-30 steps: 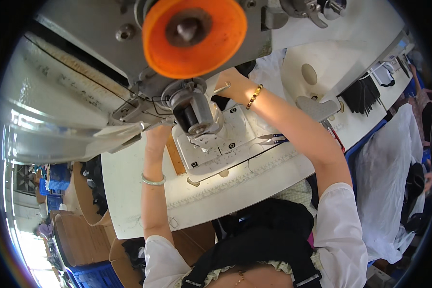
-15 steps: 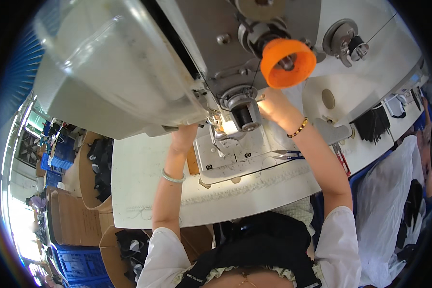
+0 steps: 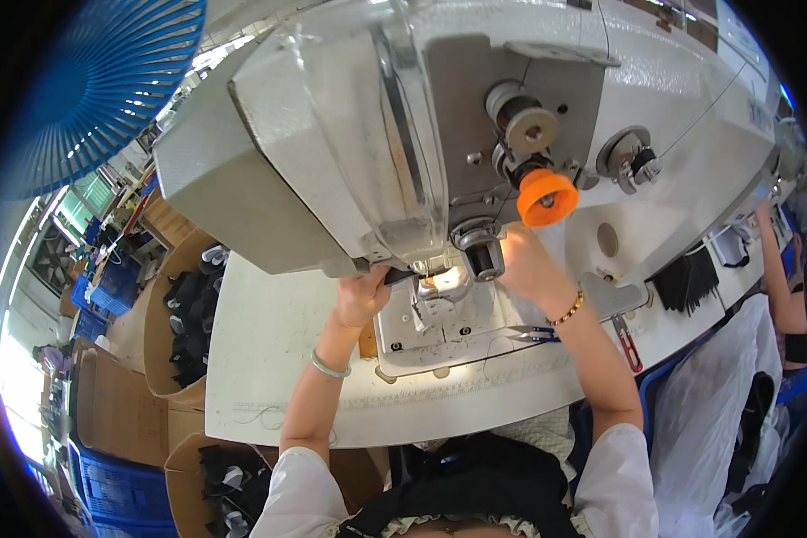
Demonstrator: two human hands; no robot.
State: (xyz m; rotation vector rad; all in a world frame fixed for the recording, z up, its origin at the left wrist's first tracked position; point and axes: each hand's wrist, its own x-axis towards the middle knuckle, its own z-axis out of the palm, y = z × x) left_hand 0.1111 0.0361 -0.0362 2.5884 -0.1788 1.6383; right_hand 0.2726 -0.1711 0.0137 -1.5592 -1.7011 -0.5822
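Note:
A large pale sewing machine point(image 3: 332, 152) stands over the white table. Left of its presser area, my left hand point(image 3: 361, 298) is closed, pinching a small black piece of material point(image 3: 400, 276) that reaches toward the lit needle area. My right hand point(image 3: 531, 263) is behind and to the right of the lower tension dial point(image 3: 481, 251). That dial hides its fingertips, so any hold cannot be seen. Below both hands lies the metal base plate point(image 3: 439, 339). Thread snips point(image 3: 531, 334) rest on the table just under my right wrist.
An orange cup-shaped part point(image 3: 547, 197) juts from the machine. Right of my forearm lie a red-handled tool point(image 3: 629, 345) and black strips point(image 3: 686, 282). Boxes of dark pieces point(image 3: 184, 327) stand left, a clear plastic bag point(image 3: 704, 403) right. Another person's arm point(image 3: 780, 278) shows far right.
The view has tilted up, showing more of the machine and the blue fan. My left hand has come out from behind the machine head, and the black piece now shows in it.

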